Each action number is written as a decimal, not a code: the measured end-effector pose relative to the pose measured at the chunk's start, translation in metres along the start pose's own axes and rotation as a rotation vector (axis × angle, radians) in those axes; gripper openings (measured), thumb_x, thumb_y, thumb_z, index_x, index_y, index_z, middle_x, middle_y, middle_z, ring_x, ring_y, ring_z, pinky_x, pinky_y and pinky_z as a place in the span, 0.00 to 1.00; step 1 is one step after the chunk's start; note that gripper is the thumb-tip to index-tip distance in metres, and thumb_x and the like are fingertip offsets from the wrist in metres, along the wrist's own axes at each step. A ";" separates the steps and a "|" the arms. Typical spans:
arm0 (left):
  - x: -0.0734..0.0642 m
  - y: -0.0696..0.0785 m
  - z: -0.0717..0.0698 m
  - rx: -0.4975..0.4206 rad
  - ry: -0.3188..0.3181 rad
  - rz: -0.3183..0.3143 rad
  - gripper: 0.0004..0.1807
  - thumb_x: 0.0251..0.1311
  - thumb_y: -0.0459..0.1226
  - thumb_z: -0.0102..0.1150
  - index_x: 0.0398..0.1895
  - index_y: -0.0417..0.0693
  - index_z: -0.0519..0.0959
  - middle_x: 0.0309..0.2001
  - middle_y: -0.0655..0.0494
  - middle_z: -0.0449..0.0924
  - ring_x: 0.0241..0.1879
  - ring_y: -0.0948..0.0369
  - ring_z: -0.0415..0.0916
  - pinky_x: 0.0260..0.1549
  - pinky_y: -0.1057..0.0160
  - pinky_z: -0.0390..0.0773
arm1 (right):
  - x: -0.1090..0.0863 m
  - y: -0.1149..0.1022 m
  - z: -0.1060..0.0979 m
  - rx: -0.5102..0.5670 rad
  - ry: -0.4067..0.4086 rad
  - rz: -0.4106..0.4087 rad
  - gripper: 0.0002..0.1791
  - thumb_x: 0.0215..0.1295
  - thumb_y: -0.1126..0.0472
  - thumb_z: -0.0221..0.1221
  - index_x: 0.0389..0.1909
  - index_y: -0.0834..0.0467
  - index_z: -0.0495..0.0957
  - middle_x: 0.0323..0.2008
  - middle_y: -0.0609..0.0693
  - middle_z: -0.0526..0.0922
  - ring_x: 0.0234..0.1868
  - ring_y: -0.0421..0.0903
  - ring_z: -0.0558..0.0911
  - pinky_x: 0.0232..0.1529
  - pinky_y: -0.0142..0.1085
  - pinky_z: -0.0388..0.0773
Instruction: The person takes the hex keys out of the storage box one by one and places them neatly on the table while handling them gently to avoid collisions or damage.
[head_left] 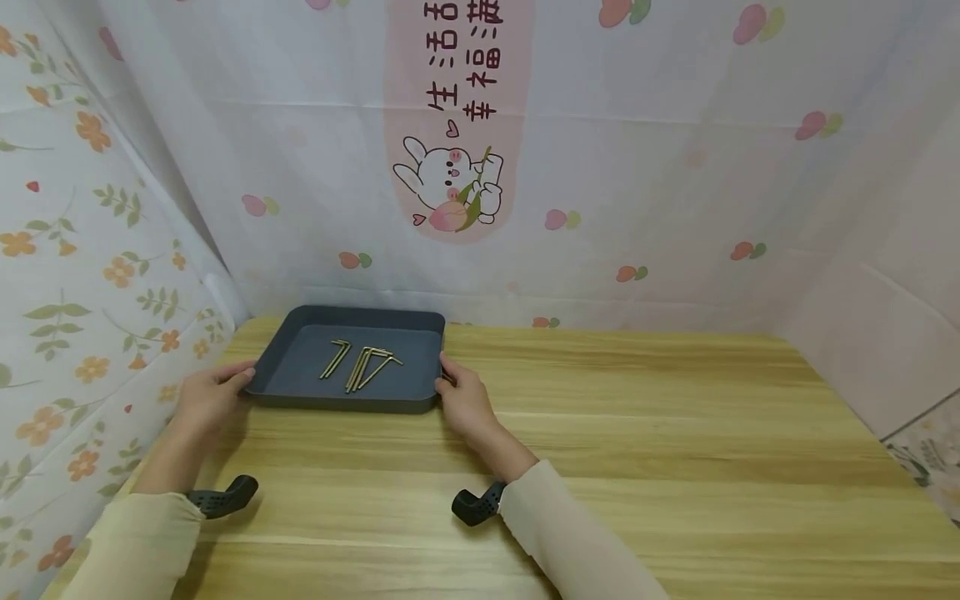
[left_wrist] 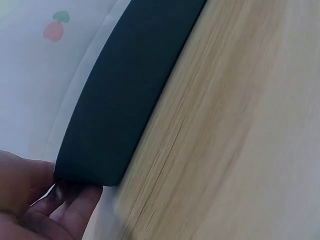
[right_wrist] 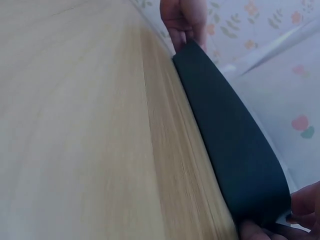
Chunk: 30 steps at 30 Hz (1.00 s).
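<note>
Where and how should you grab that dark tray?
Probably both short ends of the tray, from left and right, where the left hand and right hand hold it: walls rise there, and its wide shape and loose metal rods suggest balanced support.

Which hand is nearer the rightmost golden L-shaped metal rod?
Right. The right hand grips the dark grey rectangular tray right of that rod; the left hand grips its farther left side.

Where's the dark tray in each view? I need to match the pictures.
Head: the tray is left of centre, between left hand and right hand.
Left wrist: its outer wall slants from top centre to lower left.
Right wrist: its outer wall slants from upper centre to lower right.
Shared landmark: the wooden tabletop.
</note>
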<state>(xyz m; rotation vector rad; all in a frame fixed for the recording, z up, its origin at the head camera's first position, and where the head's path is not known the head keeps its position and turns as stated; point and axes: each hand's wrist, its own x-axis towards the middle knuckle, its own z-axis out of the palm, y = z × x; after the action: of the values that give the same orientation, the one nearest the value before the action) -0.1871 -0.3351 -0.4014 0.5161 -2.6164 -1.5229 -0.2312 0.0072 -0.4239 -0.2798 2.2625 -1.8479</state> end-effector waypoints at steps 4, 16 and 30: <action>0.000 0.003 0.005 -0.032 -0.003 0.027 0.26 0.76 0.40 0.48 0.67 0.27 0.70 0.43 0.62 0.84 0.32 0.84 0.74 0.32 0.78 0.79 | -0.004 0.000 -0.007 -0.016 0.026 0.011 0.29 0.78 0.67 0.46 0.78 0.60 0.57 0.77 0.57 0.62 0.77 0.52 0.62 0.69 0.44 0.71; -0.009 0.011 0.042 0.032 0.078 0.051 0.23 0.76 0.43 0.50 0.64 0.36 0.77 0.64 0.37 0.76 0.46 0.79 0.75 0.38 0.87 0.68 | -0.015 0.006 -0.039 0.032 0.014 0.026 0.29 0.77 0.69 0.46 0.77 0.64 0.56 0.77 0.62 0.60 0.78 0.56 0.61 0.72 0.49 0.66; -0.016 0.034 0.085 -0.171 -0.048 0.049 0.24 0.75 0.38 0.52 0.68 0.34 0.73 0.68 0.35 0.71 0.39 0.86 0.73 0.38 0.83 0.76 | -0.028 0.020 -0.093 0.069 0.022 0.074 0.31 0.78 0.70 0.44 0.79 0.62 0.53 0.79 0.64 0.53 0.79 0.59 0.57 0.72 0.52 0.65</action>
<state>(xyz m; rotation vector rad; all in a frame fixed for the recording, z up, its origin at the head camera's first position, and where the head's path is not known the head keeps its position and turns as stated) -0.1996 -0.2445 -0.4138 0.4024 -2.4814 -1.7425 -0.2305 0.1067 -0.4239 -0.1641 2.1867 -1.8957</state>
